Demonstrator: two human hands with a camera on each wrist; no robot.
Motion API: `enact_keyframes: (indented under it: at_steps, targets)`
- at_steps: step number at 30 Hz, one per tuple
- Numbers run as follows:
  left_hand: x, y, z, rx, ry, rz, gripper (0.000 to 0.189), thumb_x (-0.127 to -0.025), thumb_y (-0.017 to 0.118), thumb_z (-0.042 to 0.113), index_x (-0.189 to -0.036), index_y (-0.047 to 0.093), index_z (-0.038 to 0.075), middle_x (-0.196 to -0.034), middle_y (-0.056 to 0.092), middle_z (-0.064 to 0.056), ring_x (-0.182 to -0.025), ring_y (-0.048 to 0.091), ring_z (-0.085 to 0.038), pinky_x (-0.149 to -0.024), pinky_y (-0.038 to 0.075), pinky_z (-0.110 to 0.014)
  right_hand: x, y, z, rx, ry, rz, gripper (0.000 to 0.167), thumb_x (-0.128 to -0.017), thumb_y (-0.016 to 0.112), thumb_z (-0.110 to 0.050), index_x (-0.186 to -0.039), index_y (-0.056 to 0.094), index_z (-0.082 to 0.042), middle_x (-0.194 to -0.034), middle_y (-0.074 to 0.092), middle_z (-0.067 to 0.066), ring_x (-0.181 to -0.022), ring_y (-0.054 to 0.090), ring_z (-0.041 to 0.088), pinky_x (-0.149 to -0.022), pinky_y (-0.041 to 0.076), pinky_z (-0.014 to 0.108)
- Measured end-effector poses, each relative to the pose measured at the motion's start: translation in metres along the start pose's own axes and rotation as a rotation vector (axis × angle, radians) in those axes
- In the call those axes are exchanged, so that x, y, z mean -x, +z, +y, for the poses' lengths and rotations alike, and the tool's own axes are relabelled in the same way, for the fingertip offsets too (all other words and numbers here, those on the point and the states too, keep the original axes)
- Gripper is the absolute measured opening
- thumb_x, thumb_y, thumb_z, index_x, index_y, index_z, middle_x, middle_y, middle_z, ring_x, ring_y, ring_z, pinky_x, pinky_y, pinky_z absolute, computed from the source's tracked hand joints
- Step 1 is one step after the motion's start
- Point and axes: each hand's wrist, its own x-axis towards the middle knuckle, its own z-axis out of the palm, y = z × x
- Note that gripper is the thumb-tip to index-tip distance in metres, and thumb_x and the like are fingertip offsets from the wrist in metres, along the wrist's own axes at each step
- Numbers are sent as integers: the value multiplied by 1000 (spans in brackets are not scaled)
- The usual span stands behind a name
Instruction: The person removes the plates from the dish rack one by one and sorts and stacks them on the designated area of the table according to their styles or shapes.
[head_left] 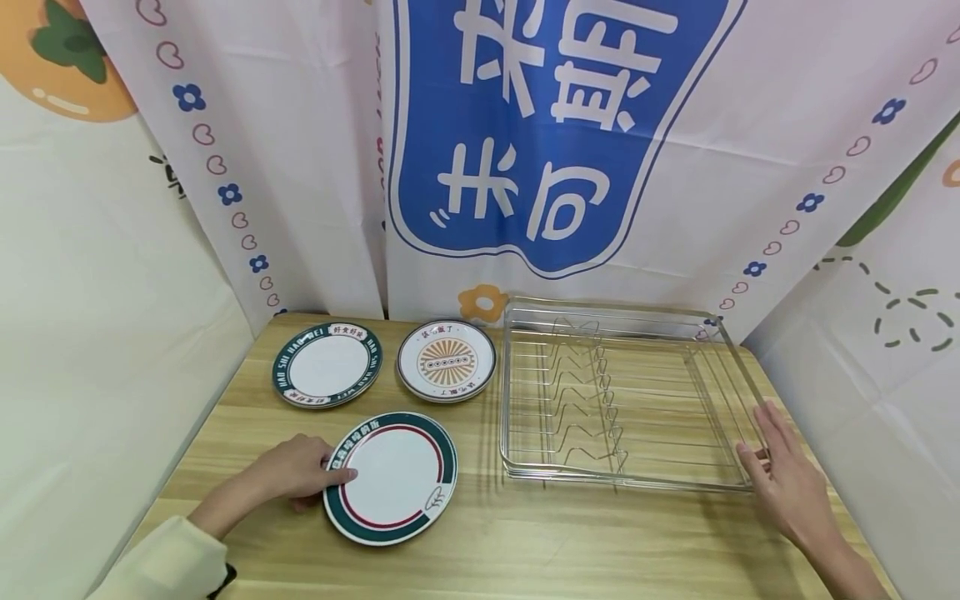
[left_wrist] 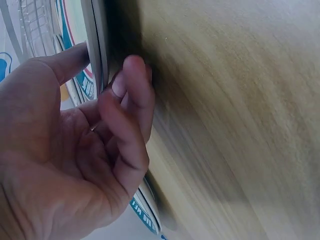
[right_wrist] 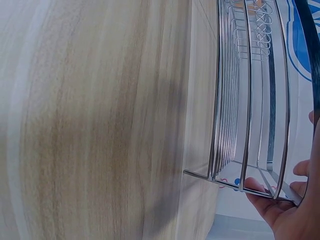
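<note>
My left hand (head_left: 303,471) grips the left edge of a white dinner plate (head_left: 393,475) with a green rim band and a red ring. The thumb presses on its top, and other fingers curl below the rim. In the left wrist view the edge of the plate (left_wrist: 95,45) looks doubled, like two stacked plates. At the right, my right hand (head_left: 791,475) holds the front right corner of a metal wire dish rack (head_left: 622,479), thumb on the near side. From the right wrist view, the rack's side wires (right_wrist: 248,100) run up from that hand (right_wrist: 295,200).
Behind the held plate lie a green-rimmed plate (head_left: 326,367) at the left and a smaller plate with an orange sunburst (head_left: 447,362) beside the rack. Wavy wire dividers (head_left: 581,400) stand inside the rack. A printed cloth (head_left: 322,183) hangs behind the wooden table (head_left: 525,550).
</note>
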Motion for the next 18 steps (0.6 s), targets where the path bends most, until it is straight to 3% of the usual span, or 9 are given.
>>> enact_keyframes:
  at_steps: [5,7,11,12,18]
  targets:
    - [0,3,4,-72,-48,13,41,-95,75,51,-74,64,16,-55,58,0,-44,54,-15,-48,35,-26,1,0,0,-2,3,-11,65,-106,60,-24,-161,37,1,-166,34,28,-81,67,3,-61,53,31]
    - [-1,4,4,-83,-59,18,41,-94,75,52,-75,65,17,-56,59,-1,-44,54,-15,-48,36,-27,0,0,0,-1,0,-14,65,-106,59,-24,-162,35,0,-167,33,27,-80,72,15,-61,53,31]
    - [-3,4,4,-96,-52,36,43,-94,74,55,-77,65,17,-55,58,-1,-45,55,-16,-50,37,-30,0,-2,0,6,-3,-11,66,-106,60,-23,-163,34,0,-168,31,26,-80,74,21,-62,54,33]
    - [-3,4,4,-100,-50,41,43,-94,74,56,-76,64,18,-55,58,0,-45,55,-16,-50,37,-30,0,-2,0,9,-3,-13,66,-106,60,-23,-163,34,0,-169,30,26,-81,74,29,-62,54,34]
    - [-1,0,5,-136,-29,100,46,-94,74,55,-71,57,18,-61,56,2,-55,52,-17,-54,36,-32,1,-5,1,9,-4,-31,67,-106,60,-24,-162,34,3,-168,29,28,-85,74,32,-63,54,32]
